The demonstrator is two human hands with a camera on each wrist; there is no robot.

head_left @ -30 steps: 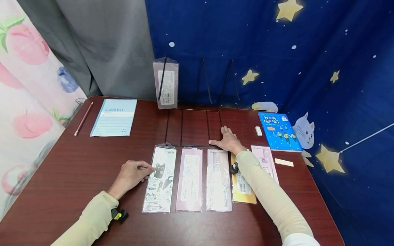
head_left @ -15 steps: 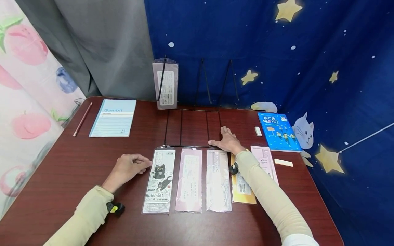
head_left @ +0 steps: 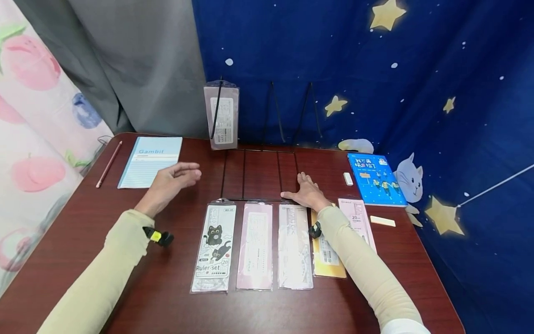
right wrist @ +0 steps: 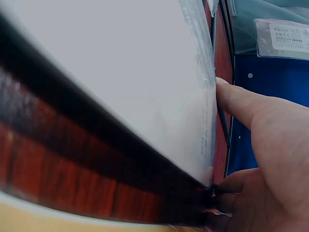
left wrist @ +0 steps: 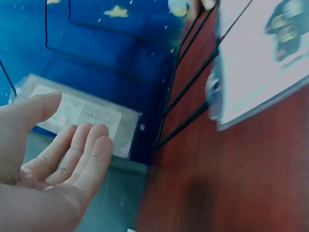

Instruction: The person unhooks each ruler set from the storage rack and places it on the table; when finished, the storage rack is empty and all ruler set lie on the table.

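My left hand (head_left: 168, 185) is raised over the table, left of the black wire rack (head_left: 244, 175), with relaxed fingers and nothing in them. A flat pack (head_left: 224, 116) hangs on the rack's left hook; in the left wrist view the fingers overlap this hanging pack (left wrist: 123, 116). At the right front corner of the rack's base rests my right hand (head_left: 307, 192), fingers spread, thumb along the front wire. Lined up in front of the rack are a cat-printed ruler-set pack (head_left: 212, 255), a pink pack (head_left: 255, 250), a pale clear pack (head_left: 295, 250) and a yellow pack (head_left: 331, 266), partly under the right sleeve.
Another pink pack (head_left: 359, 218) lies right of the sleeve. A blue book (head_left: 377, 181), a white eraser (head_left: 348, 179) and a cream-coloured bar (head_left: 382, 221) are on the right side. A notebook (head_left: 146, 157) and a pencil (head_left: 109, 164) lie at the left.
My left hand has let go of the ruler-set pack's left edge, drawn back, and risen away toward the notebook. The pack lies flat in the row. My right hand stays on the rack.
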